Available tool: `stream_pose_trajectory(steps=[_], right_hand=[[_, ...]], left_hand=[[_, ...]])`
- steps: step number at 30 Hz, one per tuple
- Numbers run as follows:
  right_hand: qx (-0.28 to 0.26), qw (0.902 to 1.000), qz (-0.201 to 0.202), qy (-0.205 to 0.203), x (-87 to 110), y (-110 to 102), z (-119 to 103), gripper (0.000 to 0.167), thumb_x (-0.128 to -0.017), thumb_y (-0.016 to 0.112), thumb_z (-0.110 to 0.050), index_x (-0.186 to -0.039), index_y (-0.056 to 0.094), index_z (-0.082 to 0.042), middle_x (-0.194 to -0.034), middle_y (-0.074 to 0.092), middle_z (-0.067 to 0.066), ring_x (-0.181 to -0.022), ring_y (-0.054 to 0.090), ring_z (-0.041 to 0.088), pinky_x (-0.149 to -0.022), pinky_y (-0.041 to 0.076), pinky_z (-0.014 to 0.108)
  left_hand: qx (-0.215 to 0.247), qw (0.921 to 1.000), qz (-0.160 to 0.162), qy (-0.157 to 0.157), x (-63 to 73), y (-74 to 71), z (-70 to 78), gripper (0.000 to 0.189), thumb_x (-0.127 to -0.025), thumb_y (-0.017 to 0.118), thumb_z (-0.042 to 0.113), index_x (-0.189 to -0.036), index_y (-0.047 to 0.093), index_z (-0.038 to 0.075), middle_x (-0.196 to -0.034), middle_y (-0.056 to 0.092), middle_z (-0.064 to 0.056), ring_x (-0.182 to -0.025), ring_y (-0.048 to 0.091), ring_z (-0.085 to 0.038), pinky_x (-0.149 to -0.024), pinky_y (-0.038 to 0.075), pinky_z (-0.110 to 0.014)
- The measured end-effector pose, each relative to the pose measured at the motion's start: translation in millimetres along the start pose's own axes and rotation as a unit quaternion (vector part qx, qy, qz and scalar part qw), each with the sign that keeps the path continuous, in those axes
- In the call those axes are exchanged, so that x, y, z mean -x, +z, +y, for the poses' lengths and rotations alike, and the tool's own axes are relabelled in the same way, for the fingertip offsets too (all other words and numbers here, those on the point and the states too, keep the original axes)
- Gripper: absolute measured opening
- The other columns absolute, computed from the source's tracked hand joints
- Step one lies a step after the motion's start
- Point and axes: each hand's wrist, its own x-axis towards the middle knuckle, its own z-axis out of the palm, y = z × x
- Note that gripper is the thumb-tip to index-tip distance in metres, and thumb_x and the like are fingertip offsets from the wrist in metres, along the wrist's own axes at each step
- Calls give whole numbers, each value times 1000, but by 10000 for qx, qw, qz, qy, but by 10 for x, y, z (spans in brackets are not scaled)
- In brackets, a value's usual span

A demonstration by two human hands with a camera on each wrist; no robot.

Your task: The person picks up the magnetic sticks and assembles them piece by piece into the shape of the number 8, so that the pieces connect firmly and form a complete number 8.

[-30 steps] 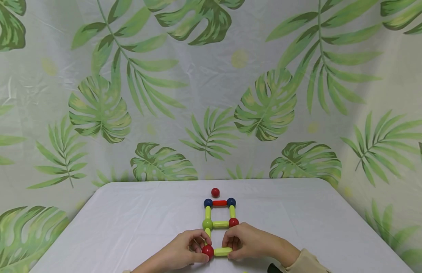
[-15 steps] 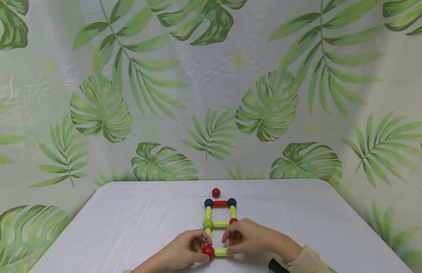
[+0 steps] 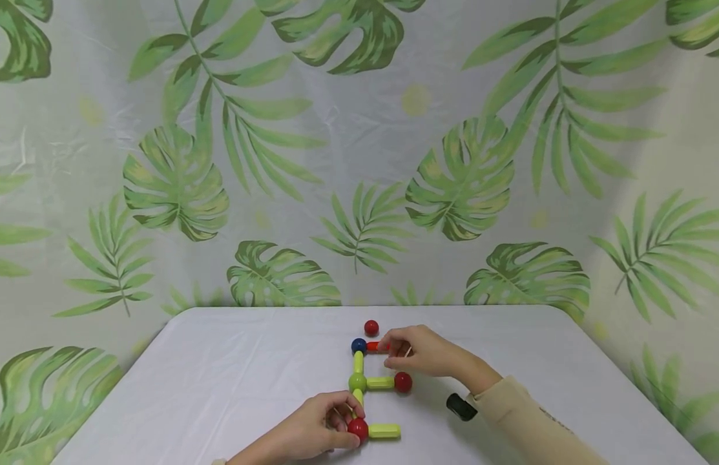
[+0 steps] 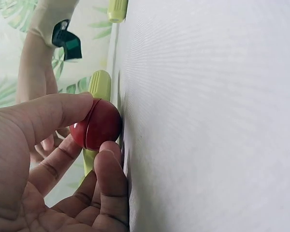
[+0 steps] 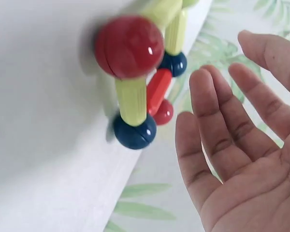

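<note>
Magnetic balls and rods form a ladder-like frame on the table. My left hand [image 3: 321,423] pinches the red ball [image 4: 104,124] at its near left corner, thumb and fingers on either side. From that ball a yellow-green rod [image 3: 385,431] points right with a free end. My right hand [image 3: 426,351] hovers over the far right side, fingers loosely bent and holding nothing. It hides the far right blue ball in the head view; the right wrist view shows this blue ball [image 5: 134,131] joined by a rod to a red ball [image 5: 130,47]. A red rod [image 5: 159,91] links both blue balls.
A loose red ball [image 3: 371,328] lies just beyond the frame. The green ball [image 3: 357,382] joins rods at the left side's middle. A white cloth covers the table [image 3: 249,361], and a leaf-print curtain [image 3: 359,161] hangs behind it. A dark band [image 3: 461,407] sits at the right sleeve.
My right hand has let go of the near yellow-green rod and moved away from me to the frame's far right side. The left hand keeps its pinch on the red ball.
</note>
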Motion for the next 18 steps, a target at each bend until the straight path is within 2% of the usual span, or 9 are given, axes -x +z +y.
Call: stream_pose_trajectory(steps=[5,13,18], right_hand=[[323,9988,309,176,-204,-69,81,29,-100,77,-20,-126,73,-7,-95,72,-3,-87,65,8,-79,55,24],[393,9926,614,973,-527,-71,188,36,-101,77,-21,-133,69,-6,-105,72,4,-96,67,18,-87,61,37],[475,9884,652,1283,-689,-38,263,40,-100,78,-22,-135,68,-5,-107,72,8,-94,66,19,-87,61,37]], left_hand=[[-63,10000,7,16,1,-8,-5,26,-92,83,8,-114,71,14,-99,65,-3,-85,59,-16,-68,47,-20],[-10,10000,8,9,14,-10,7,26,-92,83,8,-115,71,14,-99,65,-3,-85,58,-16,-66,47,-19],[-30,10000,-10,24,20,-9,13,26,-93,83,9,-115,71,14,-100,65,-3,-85,59,-15,-67,47,-19]])
